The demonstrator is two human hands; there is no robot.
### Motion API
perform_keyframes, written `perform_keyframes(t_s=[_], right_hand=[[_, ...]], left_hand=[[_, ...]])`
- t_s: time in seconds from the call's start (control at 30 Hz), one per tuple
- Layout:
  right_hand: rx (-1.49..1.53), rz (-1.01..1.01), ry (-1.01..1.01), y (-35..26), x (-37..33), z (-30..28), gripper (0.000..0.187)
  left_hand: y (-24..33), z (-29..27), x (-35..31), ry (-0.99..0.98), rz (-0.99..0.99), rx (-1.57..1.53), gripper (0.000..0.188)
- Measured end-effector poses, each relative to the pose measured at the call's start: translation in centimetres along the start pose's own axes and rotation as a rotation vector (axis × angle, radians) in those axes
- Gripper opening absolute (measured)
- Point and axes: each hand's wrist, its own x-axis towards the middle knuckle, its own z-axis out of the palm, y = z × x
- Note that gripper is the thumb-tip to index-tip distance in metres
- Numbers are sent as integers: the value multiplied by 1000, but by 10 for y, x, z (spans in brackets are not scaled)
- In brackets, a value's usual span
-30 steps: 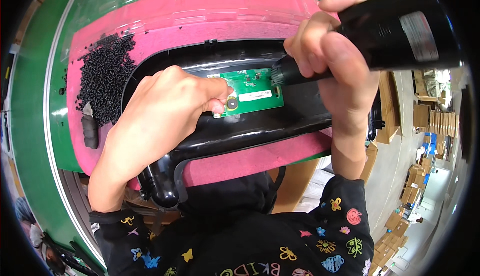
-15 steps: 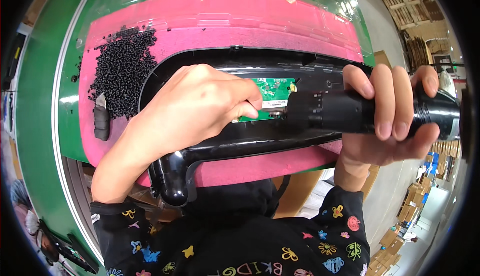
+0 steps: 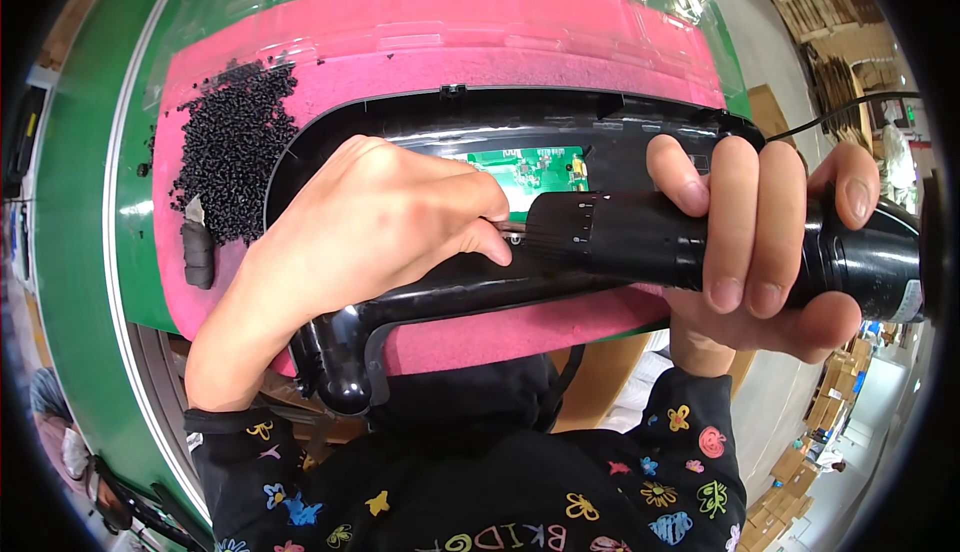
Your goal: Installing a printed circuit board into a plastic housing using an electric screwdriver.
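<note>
Fingers of your right hand [image 3: 780, 227] wrap the black cylindrical power screwdriver [image 3: 640, 237], whose long axis points left over the green rectangular circuit board [image 3: 535, 170] to the near-closed thumb and forefinger of your left hand [image 3: 385, 217], their hold on the thin metal bit [image 3: 513, 228] unclear.

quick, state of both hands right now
Left hand: pinched closed at the metal bit; whether gripping it cannot be told.
Right hand: closed, holding the black power driver.
</note>
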Motion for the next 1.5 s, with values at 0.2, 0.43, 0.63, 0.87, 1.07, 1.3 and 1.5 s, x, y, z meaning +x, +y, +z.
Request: perform_keyframes(t_s=[0.2, 0.43, 0.63, 0.87, 1.07, 1.3, 1.5], right_hand=[[43, -13, -31, 4, -1, -3, 41], [-261, 223, -162, 7, -4, -13, 43], [-319, 192, -223, 14, -2, -15, 63], [-352, 415, -207, 21, 9, -6, 86], [-364, 700, -240, 22, 20, -6, 102], [-401, 349, -256, 40, 14, 0, 97], [-185, 235, -129, 27, 2, -9, 86]], left_hand=[[0, -4, 3, 115, 33, -22, 18], [2, -6, 3, 422, -216, 46, 10], [-3, -7, 6, 384, -155, 137, 14], [-7, -4, -1, 328, -130, 94, 18], [-2, -4, -3, 411, -240, -12, 8], [-1, -7, -5, 225, -296, 67, 18], [-5, -4, -9, 124, -158, 116, 20]])
